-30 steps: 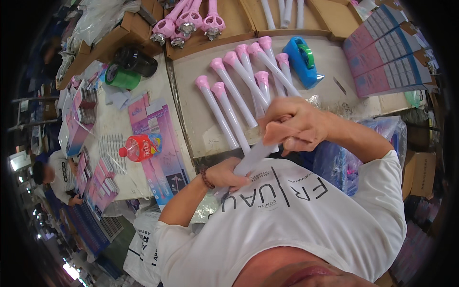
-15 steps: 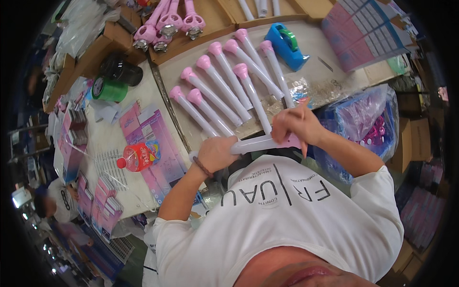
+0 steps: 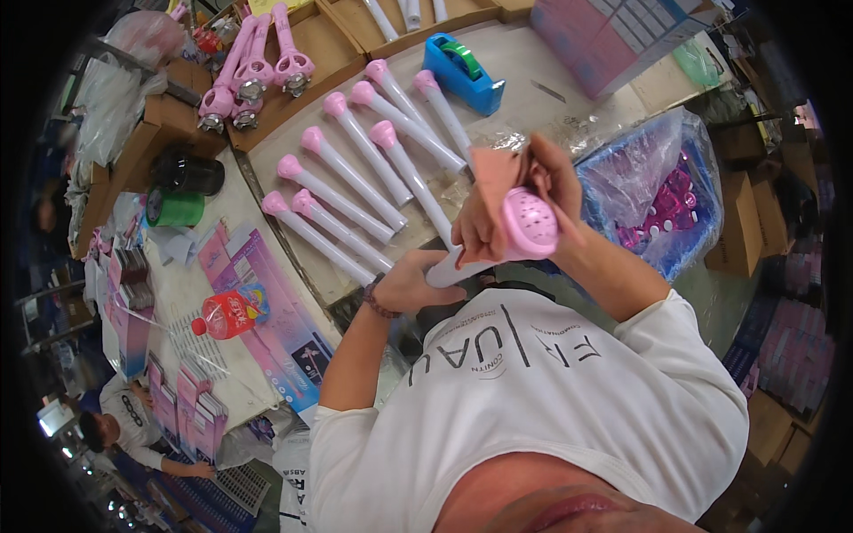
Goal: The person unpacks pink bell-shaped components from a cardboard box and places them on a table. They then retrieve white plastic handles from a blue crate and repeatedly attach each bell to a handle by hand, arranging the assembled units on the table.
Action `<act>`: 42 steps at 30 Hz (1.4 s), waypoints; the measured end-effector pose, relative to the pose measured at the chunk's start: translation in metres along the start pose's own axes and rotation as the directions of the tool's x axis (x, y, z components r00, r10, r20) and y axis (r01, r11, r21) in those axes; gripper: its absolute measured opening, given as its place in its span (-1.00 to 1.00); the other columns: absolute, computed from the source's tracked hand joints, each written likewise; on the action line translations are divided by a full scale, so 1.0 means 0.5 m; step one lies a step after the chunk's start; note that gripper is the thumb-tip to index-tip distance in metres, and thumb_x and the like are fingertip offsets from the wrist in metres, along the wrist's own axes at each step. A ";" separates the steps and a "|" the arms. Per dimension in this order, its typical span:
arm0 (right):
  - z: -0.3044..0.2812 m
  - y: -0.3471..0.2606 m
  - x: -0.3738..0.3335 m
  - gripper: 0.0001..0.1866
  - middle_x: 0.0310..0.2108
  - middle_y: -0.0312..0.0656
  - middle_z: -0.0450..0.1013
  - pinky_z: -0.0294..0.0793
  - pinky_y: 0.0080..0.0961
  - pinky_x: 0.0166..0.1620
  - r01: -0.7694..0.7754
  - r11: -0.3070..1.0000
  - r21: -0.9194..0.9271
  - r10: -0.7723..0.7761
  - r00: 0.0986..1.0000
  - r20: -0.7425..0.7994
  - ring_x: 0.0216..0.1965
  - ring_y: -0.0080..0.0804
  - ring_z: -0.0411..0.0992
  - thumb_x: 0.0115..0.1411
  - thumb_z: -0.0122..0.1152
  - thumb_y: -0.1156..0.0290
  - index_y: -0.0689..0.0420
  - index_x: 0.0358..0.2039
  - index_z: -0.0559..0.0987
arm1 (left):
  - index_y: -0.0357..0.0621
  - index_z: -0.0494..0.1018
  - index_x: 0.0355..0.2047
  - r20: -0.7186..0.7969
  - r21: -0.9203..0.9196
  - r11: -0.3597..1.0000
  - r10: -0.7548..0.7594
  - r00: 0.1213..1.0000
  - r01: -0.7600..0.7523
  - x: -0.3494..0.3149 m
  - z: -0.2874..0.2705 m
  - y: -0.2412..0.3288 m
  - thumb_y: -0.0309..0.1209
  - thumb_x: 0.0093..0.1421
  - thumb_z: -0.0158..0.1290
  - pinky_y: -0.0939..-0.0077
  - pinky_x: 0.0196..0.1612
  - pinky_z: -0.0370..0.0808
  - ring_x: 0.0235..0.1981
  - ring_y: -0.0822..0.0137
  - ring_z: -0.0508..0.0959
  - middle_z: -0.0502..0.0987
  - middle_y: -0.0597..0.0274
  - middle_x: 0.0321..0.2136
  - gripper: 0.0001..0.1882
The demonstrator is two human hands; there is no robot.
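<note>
- What was held by the left hand (image 3: pixel 410 282)?
- The lower end of a white tube (image 3: pixel 442 272) was gripped there, its fingers closed round it; the tube was held slanted before the white shirt (image 3: pixel 551 391), with its holed pink cap (image 3: pixel 533 222) turned toward the camera.
- And by the right hand (image 3: pixel 558 178)?
- An orange cloth (image 3: pixel 493 182) was clasped in its fingers; the cloth was bunched about the tube near the cap; whether the tube itself was pressed by those fingers could not be told.
- What was seen nearby?
- Other pink-capped tubes (image 3: pixel 360 185) were laid on the tabletop (image 3: pixel 524 107), just beyond the hands; a blue tape dispenser (image 3: pixel 477 91) was placed near their capped ends; magenta parts (image 3: pixel 675 200) were held in a plastic-lined basket beside the right forearm; a red bottle (image 3: pixel 227 315) was seen well apart, on the left.
</note>
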State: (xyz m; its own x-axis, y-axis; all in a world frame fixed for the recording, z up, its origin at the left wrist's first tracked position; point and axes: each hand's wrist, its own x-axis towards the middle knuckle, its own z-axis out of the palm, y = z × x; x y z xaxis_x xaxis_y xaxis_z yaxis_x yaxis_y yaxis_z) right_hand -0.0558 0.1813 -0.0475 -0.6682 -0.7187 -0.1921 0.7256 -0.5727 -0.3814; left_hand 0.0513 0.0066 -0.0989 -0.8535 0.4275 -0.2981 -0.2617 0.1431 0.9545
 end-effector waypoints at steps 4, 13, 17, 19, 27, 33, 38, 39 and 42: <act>-0.054 -0.077 -0.049 -0.63 -0.52 -0.22 0.39 0.56 -0.45 -0.33 0.080 0.977 -0.199 -0.084 0.996 -0.009 -0.47 -0.40 0.45 0.18 0.00 0.06 0.15 -0.40 0.47 | -0.25 0.49 -0.34 -0.072 -0.072 0.987 -0.149 0.986 0.144 0.047 0.079 -0.013 -0.36 -0.05 0.28 0.57 -0.36 0.43 -0.47 0.55 0.44 0.49 0.36 -0.52 -0.70; -0.069 -0.168 -0.183 -0.75 -0.33 -0.25 0.36 0.56 -0.52 -0.52 0.641 0.601 -0.477 -0.763 0.638 -0.104 -0.42 -0.54 0.41 0.15 0.12 0.23 0.17 -0.32 0.47 | -0.23 0.48 -0.44 -0.631 0.531 0.847 0.410 0.659 -0.019 0.289 0.285 -0.021 -0.44 0.00 0.21 0.30 -0.41 0.47 -0.50 0.08 0.57 0.53 -0.08 -0.56 -0.84; -0.102 -0.266 -0.236 -0.68 -0.44 -0.20 0.39 0.56 -0.45 -0.55 0.718 0.483 -0.501 -0.802 0.592 0.076 -0.54 -0.47 0.44 0.17 0.07 0.13 0.16 -0.37 0.46 | -0.29 0.44 -0.38 -0.118 0.268 0.963 0.036 0.992 -0.003 0.290 0.301 0.024 -0.45 -0.02 0.23 0.44 -0.46 0.46 -0.54 0.29 0.56 0.52 0.13 -0.57 -0.75; -0.116 -0.303 -0.252 -0.56 -0.47 -0.19 0.40 0.56 -0.44 -0.54 0.643 0.731 -0.228 -0.670 0.739 -0.063 -0.58 -0.45 0.44 0.20 0.01 -0.04 0.15 -0.39 0.46 | -0.29 0.42 -0.42 0.330 -0.224 0.952 -0.129 0.935 0.210 0.278 0.294 0.052 -0.43 0.00 0.21 0.53 -0.50 0.45 -0.58 0.38 0.53 0.50 0.22 -0.60 -0.77; -0.118 -0.332 -0.269 -0.42 -0.50 -0.22 0.40 0.61 -0.44 -0.45 0.759 0.345 -0.553 -0.921 0.388 -0.042 -0.53 -0.45 0.47 0.19 -0.01 -0.19 0.17 -0.34 0.48 | -0.25 0.41 -0.44 -0.333 0.606 0.784 0.403 0.852 -0.134 0.374 0.357 0.072 -0.31 0.07 0.18 0.22 -0.48 0.43 -0.53 -0.11 0.54 0.50 -0.13 -0.60 -0.74; -0.147 -0.383 -0.276 -0.39 -0.53 -0.22 0.41 0.56 -0.42 -0.55 0.738 0.638 -0.220 -0.761 0.648 -0.034 -0.59 -0.46 0.44 0.18 -0.06 -0.23 0.15 -0.41 0.51 | -0.22 0.41 -0.43 0.116 0.026 0.999 -0.034 0.993 0.032 0.334 0.351 0.077 -0.35 0.06 0.21 0.40 -0.52 0.42 -0.61 0.33 0.51 0.48 0.25 -0.63 -0.76; -0.177 -0.389 -0.261 -0.36 -0.54 -0.21 0.41 0.57 -0.38 -0.54 0.766 0.616 -0.183 -0.776 0.630 0.024 -0.61 -0.42 0.43 0.19 -0.13 -0.27 0.15 -0.37 0.49 | -0.21 0.40 -0.46 -0.128 0.263 0.965 0.021 0.992 0.014 0.352 0.372 0.067 -0.33 0.08 0.19 0.30 -0.57 0.42 -0.65 0.10 0.53 0.47 0.11 -0.70 -0.77; -0.180 -0.385 -0.259 -0.35 -0.55 -0.20 0.41 0.57 -0.37 -0.53 0.772 0.608 -0.182 -0.785 0.619 0.005 -0.61 -0.41 0.43 0.20 -0.15 -0.27 0.15 -0.35 0.49 | -0.21 0.40 -0.46 -0.211 0.378 0.920 0.192 0.959 -0.101 0.364 0.377 0.060 -0.31 0.08 0.18 0.25 -0.57 0.42 -0.63 0.02 0.54 0.47 0.04 -0.70 -0.76; -0.182 -0.371 -0.254 -0.35 -0.57 -0.14 0.39 0.59 -0.33 -0.50 0.785 0.617 -0.055 -0.785 0.609 -0.109 -0.59 -0.37 0.44 0.21 -0.21 -0.28 0.14 -0.35 0.46 | -0.19 0.41 -0.44 -0.348 0.662 0.748 0.369 0.862 -0.053 0.377 0.364 0.044 -0.21 0.09 0.17 0.09 -0.52 0.43 -0.52 -0.20 0.52 0.48 -0.13 -0.65 -0.70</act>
State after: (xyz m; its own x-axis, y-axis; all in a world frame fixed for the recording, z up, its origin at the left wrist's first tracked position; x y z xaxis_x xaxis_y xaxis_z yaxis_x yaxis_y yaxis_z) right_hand -0.1207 0.4147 -0.0345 -0.9950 0.0552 0.0836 -0.0864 -0.8957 -0.4362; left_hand -0.0331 0.2529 -0.1361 -0.9890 0.1107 0.0984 0.1475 0.6750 0.7229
